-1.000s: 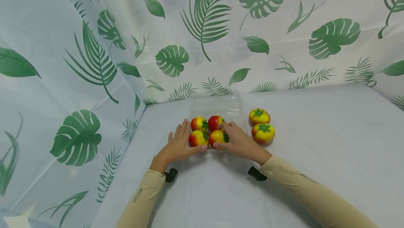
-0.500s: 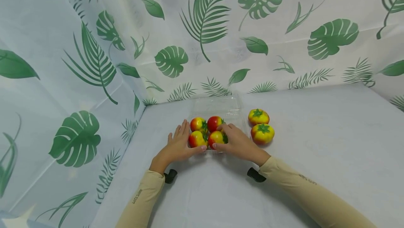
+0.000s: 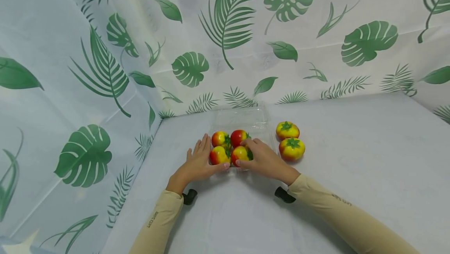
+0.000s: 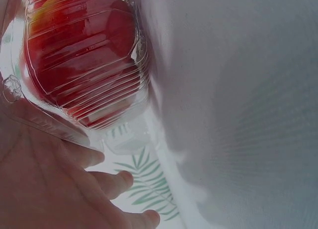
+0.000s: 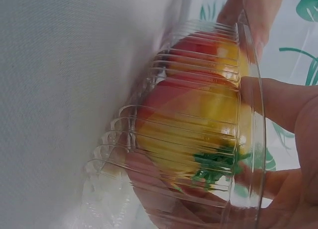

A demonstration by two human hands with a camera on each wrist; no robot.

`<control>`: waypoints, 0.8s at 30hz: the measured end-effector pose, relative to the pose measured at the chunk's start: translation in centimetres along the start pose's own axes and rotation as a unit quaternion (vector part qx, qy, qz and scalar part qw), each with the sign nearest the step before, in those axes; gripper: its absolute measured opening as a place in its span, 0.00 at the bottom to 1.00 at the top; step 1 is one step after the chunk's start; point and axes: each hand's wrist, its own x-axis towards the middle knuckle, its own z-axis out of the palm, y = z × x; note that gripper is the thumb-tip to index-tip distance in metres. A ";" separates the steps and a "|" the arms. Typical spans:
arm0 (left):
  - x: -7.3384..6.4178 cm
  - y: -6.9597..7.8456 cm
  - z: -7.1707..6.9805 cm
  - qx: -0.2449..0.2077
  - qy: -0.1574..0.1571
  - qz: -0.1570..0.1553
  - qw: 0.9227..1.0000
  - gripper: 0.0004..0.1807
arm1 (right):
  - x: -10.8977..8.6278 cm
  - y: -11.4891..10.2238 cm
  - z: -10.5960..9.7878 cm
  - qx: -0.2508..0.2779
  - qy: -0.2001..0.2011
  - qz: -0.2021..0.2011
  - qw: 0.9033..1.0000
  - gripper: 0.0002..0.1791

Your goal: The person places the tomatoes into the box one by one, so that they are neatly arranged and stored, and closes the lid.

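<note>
A clear plastic box lies on the table with its lid folded back. Inside sit two rows of red-and-yellow toy persimmons, among them a back-left persimmon, a back-right one and a front-left one. My right hand reaches into the box and grips the front-right persimmon, thumb in front and fingers on its green-leaf side. Straight fingers of my left hand lie along the box's left wall; its thumb extends along the front edge. Ribbed box wall shows close to the left palm.
Two more toy persimmons stand right of the box, a farther one and a nearer one. A white cloth covers the table. Behind and to the left hangs a leaf-print curtain, close to the folded-back lid.
</note>
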 end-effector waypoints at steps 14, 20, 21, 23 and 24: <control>0.0 0.0 0.1 0.001 0.002 -0.002 1.000 0.70 | -0.2 0.0 -0.4 0.006 -0.005 0.003 1.000 0.37; 0.0 0.0 0.1 0.002 0.003 0.000 1.000 0.70 | -0.3 -0.1 -0.4 0.005 0.003 0.012 1.000 0.39; 0.0 0.0 0.1 0.002 0.003 0.000 1.000 0.70 | -0.3 -0.1 -0.3 0.003 0.007 0.012 1.000 0.39; -0.1 0.1 0.0 0.003 0.002 0.000 1.000 0.70 | -0.4 -0.2 -0.3 0.001 0.017 0.012 1.000 0.39; -0.1 0.1 0.0 0.003 0.002 -0.001 1.000 0.70 | -0.4 -0.2 -0.2 0.000 0.022 0.011 1.000 0.39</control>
